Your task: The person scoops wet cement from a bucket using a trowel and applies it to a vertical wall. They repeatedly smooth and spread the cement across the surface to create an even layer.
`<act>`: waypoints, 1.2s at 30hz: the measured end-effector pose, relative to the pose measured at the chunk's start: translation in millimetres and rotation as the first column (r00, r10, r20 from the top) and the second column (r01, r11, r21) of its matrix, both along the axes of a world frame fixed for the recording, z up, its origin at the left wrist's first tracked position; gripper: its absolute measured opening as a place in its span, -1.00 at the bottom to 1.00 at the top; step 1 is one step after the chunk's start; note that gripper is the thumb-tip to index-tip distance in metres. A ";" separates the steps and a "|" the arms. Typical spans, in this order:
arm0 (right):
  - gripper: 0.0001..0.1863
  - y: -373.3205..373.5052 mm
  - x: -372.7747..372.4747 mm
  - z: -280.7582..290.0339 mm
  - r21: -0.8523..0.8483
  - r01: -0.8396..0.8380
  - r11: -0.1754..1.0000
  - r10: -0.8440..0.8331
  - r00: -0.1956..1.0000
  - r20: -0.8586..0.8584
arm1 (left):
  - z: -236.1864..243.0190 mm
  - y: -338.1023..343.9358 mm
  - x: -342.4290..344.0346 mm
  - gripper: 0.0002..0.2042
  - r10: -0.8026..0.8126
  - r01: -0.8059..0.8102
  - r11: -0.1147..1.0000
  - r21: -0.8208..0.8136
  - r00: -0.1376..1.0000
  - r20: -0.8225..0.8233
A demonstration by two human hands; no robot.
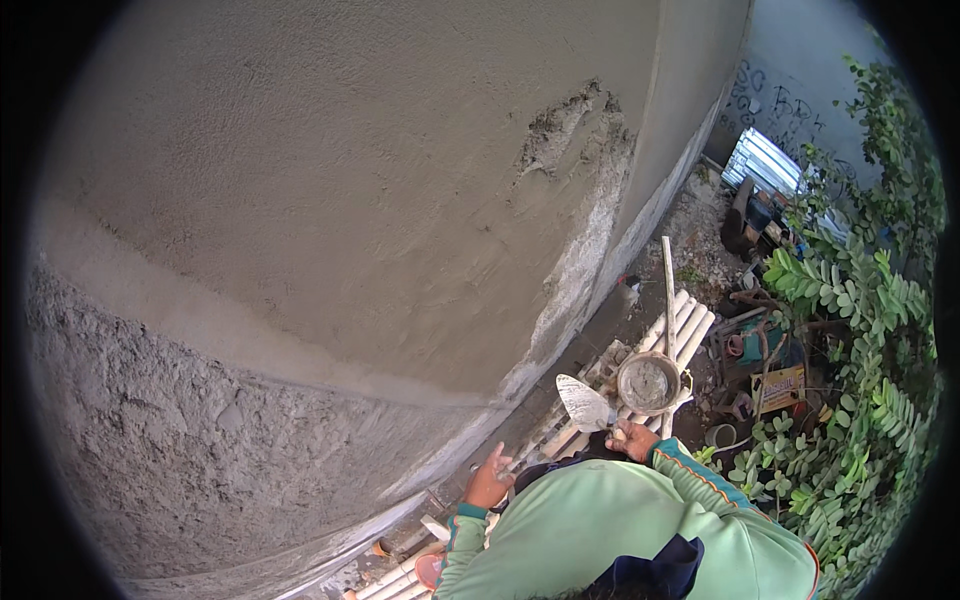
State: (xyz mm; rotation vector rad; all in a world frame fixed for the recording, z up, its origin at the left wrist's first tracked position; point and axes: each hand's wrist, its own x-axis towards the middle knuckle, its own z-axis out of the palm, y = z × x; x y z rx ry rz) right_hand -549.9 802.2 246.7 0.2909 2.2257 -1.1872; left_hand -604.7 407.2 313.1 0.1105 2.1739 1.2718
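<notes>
My right hand [634,441] is closed round the handle of a plastering trowel [583,403], whose pale, mortar-smeared blade points up and left. Just beyond this hand, a round bucket [622,380] holds grey mortar [650,386]. My left hand [488,479] is raised close to the wall with its fingers apart and nothing in it. Smooth grey plaster [350,210] covers most of the wall in front of me. At its upper right is a rough, broken patch [558,130], and a coarser band [200,430] runs along the lower left.
Pale bamboo poles [692,328] form a platform under the bucket, and a long stick [668,290] stands beside it. Leafy branches [850,310] crowd the right side. Corrugated metal sheets [765,162], a yellow box [778,389] and debris lie on the ground below.
</notes>
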 end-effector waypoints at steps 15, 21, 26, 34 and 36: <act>-0.53 -69.2 43.7 77.0 0.004 0.232 0.973 -0.229 0.960 0.162 | -79.5 -70.3 67.7 -0.46 0.128 -0.233 0.943 0.237 0.913 0.388; -0.56 -81.5 45.7 33.0 -0.216 0.576 0.788 -0.469 0.790 0.395 | -28.2 -96.1 73.1 -0.41 0.117 -0.375 0.906 0.199 0.671 0.733; -0.57 -74.9 36.3 4.9 -0.213 0.735 0.643 -0.511 0.619 0.597 | 26.0 -36.7 -21.0 -0.14 0.316 -0.382 0.918 -0.107 0.867 -0.386; -0.47 63.4 13.6 -141.7 0.400 0.374 0.837 -0.450 0.885 0.115 | 46.4 -93.1 -210.4 -0.10 -0.259 -0.839 0.496 -0.224 0.103 -0.960; -0.41 118.7 27.8 -214.4 0.516 0.261 0.816 -0.434 0.866 0.248 | 26.2 -97.6 -231.2 -0.09 -0.322 -0.857 0.490 -0.159 -0.008 -0.947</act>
